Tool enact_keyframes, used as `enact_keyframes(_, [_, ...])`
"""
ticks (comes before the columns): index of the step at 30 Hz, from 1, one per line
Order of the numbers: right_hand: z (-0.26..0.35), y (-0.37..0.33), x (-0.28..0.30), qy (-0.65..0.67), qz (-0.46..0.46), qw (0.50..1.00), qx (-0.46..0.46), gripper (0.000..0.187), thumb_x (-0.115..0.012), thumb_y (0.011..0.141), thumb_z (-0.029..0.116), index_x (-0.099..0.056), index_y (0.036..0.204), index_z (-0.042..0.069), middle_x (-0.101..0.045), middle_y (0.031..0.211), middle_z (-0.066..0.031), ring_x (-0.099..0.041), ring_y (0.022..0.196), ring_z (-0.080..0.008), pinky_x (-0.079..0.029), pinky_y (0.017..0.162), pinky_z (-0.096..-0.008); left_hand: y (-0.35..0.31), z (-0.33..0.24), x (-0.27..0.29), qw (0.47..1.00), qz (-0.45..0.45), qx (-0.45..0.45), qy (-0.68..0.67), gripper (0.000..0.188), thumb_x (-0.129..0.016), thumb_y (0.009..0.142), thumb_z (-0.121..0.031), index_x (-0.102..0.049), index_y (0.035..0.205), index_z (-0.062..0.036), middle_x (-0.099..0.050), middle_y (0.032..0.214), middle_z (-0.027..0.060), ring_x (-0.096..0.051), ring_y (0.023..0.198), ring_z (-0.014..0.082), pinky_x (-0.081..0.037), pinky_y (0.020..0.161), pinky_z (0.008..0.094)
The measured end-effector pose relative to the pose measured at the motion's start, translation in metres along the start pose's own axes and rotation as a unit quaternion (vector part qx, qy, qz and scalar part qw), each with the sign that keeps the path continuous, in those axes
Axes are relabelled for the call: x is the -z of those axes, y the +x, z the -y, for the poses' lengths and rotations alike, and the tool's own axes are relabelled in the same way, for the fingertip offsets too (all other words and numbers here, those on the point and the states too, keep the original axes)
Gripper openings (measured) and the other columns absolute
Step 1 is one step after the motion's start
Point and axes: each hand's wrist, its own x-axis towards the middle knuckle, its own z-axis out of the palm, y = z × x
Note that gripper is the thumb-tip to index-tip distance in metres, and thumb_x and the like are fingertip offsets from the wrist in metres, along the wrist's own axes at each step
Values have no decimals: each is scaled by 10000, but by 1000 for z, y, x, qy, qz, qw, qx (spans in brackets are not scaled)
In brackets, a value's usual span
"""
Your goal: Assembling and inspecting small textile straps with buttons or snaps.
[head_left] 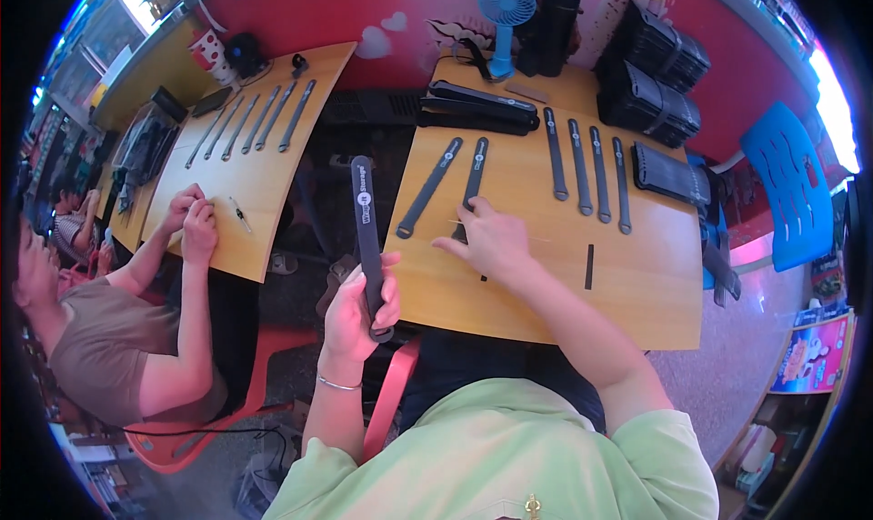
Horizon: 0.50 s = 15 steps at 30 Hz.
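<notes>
In my left hand a long dark grey strap with white lettering stands nearly upright. The fingers wrap round its lower part, and a ring end shows below them. My right hand reaches over the table, its fingertips on the lower part of another dark strap lying there. Its thumb is spread away to the left, and the fingers partly cover that strap's end. Left of it lies a matching strap, slanted. Further right, several similar straps, among them one, lie in a row.
Bundles of dark straps lie at the back of the wooden table, with stacked black packs behind right. A blue fan stands there. At left, a co-worker sits at another table holding more straps. A blue chair stands right.
</notes>
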Motion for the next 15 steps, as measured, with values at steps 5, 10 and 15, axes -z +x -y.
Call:
enact_keyframes(5, [3,4,-8,41,-7,999,-23,412,-591,844,376,-607,1107,60,-545,1141,-117,-635,859,-287,-521,711,-373,7,5,-10,999,21,-21,12,397,-392,957,-247,-413,1260,9,-496,812,49,-456,584,105,-347,497,209])
enact_keyframes(10, [0,5,-19,95,-49,994,-13,364,-594,852,273,-592,1121,28,-539,1083,-136,-627,833,-317,-507,716,-406,13,15,-19,997,30,-47,-51,376,-410,976,-245,-413,1267,-8,-511,823,52,-481,628,121,-396,532,241])
enact_keyframes(15, [-17,-21,18,271,-171,947,32,322,-606,844,255,-617,1088,46,-573,1026,-126,-625,839,-288,-506,698,-381,24,37,-37,998,-15,-53,7,362,-431,978,-248,-418,1274,-39,-561,954,65,-558,766,160,-476,673,283])
